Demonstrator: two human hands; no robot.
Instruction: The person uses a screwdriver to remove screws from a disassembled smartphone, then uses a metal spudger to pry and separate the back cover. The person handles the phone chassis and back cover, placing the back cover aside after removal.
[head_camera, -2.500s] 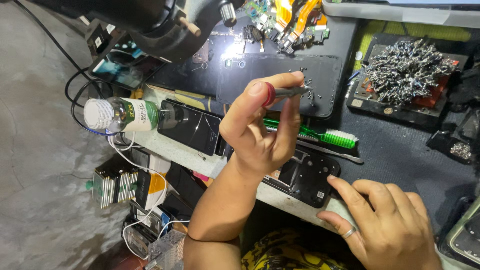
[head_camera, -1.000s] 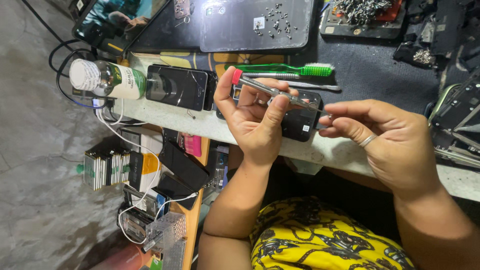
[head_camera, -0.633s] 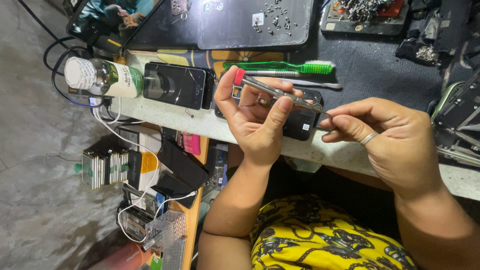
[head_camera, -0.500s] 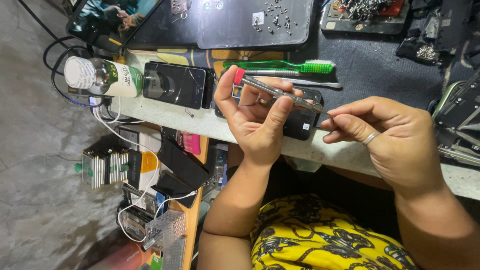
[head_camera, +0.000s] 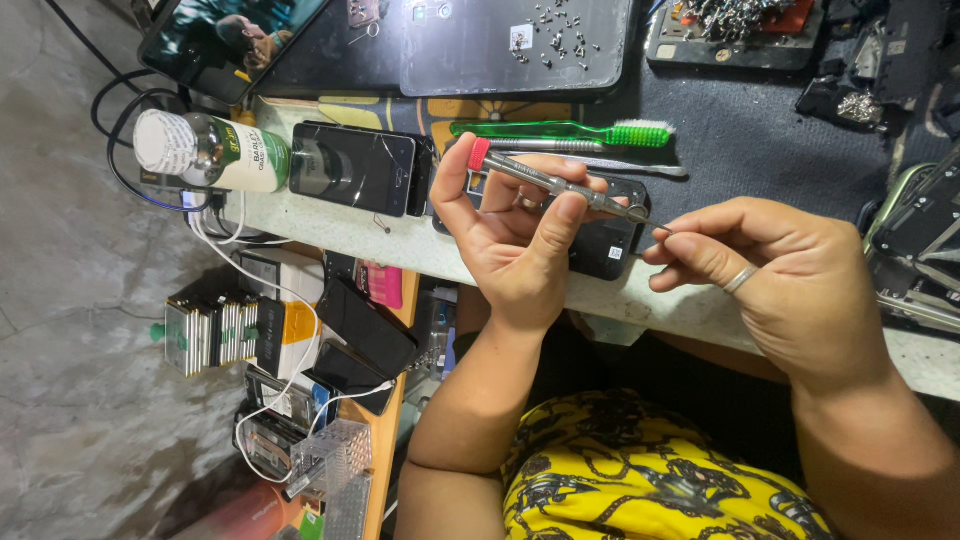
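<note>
A capped bottle (head_camera: 205, 152) lies at nine o'clock on the worktop (head_camera: 420, 245), beside a cracked phone (head_camera: 352, 168). The left hand (head_camera: 515, 245) closes its grip on a red-capped precision screwdriver (head_camera: 560, 186). At its tip, toward three o'clock, the right hand (head_camera: 790, 285) pinches something too small to tell. An opened phone (head_camera: 610, 245) lies beneath; screws (head_camera: 550, 30) sit loose at twelve, so reassembly looks unfinished.

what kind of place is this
Most likely a phone repair bench. The left hand holds a small precision screwdriver over an opened phone; loose screws lie on a dark tray, and more phones lie about.
</note>
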